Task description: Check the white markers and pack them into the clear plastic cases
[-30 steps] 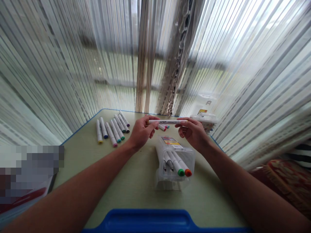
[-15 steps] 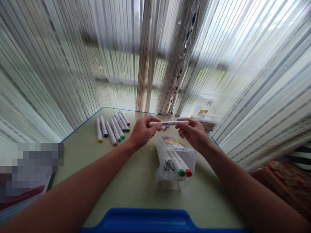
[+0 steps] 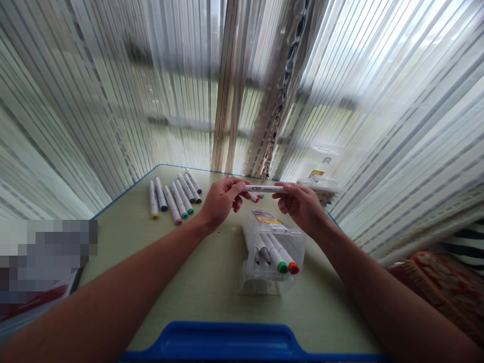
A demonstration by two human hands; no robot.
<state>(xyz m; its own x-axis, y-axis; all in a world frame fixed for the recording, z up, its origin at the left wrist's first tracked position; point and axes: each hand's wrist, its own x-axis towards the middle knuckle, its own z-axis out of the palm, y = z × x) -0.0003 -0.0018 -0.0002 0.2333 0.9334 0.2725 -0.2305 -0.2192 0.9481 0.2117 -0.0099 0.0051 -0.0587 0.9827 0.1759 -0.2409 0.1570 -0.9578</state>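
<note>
A white marker point(image 3: 263, 189) lies level between my two hands, above the far part of the table. My left hand point(image 3: 224, 200) pinches its left end, and my right hand point(image 3: 300, 202) pinches its right end; the fingers cover both tips. Below and nearer to me rests a clear plastic case point(image 3: 247, 242), its open end facing me. Out of it stick a green-ended marker point(image 3: 278, 259) and an orange-ended marker point(image 3: 289, 257), beside uncapped pen tips. Partly behind my hands lie a few more markers point(image 3: 254, 197) with pink and teal ends.
Left of my hands, several white markers point(image 3: 172, 204) with coloured ends lie in a loose row on the pale green table point(image 3: 212, 282). A second clear container point(image 3: 319, 185) stands at the back right. Striped curtains point(image 3: 181, 91) hang behind. A blue ledge point(image 3: 227, 337) borders the near side.
The marker has shifted slightly to the right, and my fingers now cover its yellow ends. My left hand's lower fingers have loosened a little. The case and the other markers stay put.
</note>
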